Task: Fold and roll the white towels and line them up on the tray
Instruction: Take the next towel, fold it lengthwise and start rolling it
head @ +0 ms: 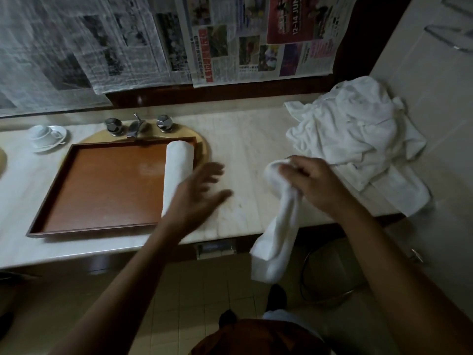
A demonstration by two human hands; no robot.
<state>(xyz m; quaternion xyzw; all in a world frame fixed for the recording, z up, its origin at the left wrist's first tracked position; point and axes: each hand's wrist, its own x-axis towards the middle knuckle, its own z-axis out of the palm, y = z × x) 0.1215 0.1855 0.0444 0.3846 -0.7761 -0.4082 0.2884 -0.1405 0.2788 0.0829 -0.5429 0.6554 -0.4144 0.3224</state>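
Note:
A brown rectangular tray (102,185) lies on the pale counter over a basin. One rolled white towel (176,170) lies along the tray's right side. My left hand (197,196) hovers just right of that roll, fingers spread and straight, holding nothing. My right hand (312,183) grips the top of a loose white towel (276,231), which hangs down past the counter's front edge. A heap of crumpled white towels (358,134) sits on the counter to the right, behind my right hand.
A faucet with two knobs (137,126) stands behind the tray. A white cup on a saucer (46,137) sits at the far left. Newspaper (153,42) covers the wall behind. A round stool (332,275) stands on the tiled floor below the counter edge.

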